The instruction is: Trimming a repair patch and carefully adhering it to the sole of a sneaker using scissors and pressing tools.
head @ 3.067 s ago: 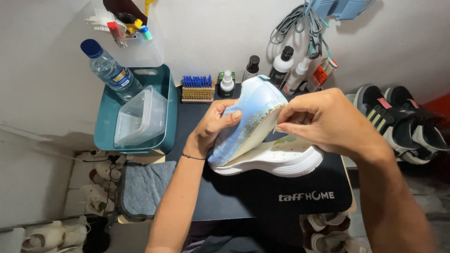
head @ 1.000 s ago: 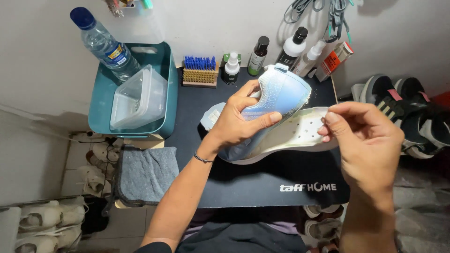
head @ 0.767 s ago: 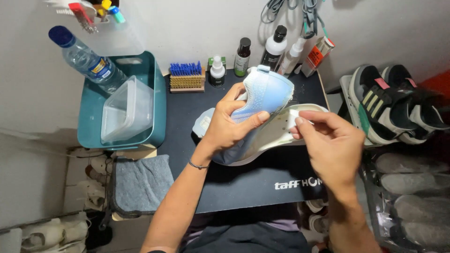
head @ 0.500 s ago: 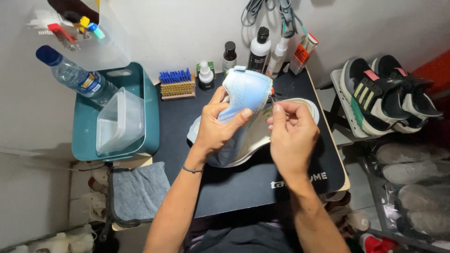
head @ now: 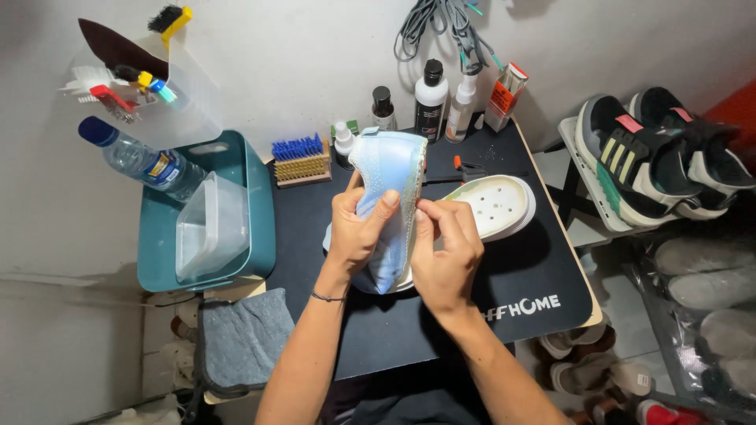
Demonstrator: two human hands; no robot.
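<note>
A light blue shoe upper (head: 387, 169) is peeled away from its white sole (head: 496, 206), which lies on the black table mat (head: 504, 267). My left hand (head: 358, 232) grips the blue upper from the left, thumb across its front. My right hand (head: 445, 252) pinches the upper's edge where it meets the sole, fingers closed on the seam. The heel end of the shoe is hidden behind both hands.
A teal bin (head: 250, 197) holds a clear tub (head: 211, 227) and a water bottle (head: 142, 161) at the left. A blue-bristled brush (head: 299, 157) and several bottles (head: 431, 98) line the back wall. Sneakers (head: 646, 157) sit on a rack to the right. A grey cloth (head: 244, 338) lies lower left.
My right hand has moved left from the sole's toe end to the upper's edge beside my left hand. The upper now stands more upright, with more of the sole showing.
</note>
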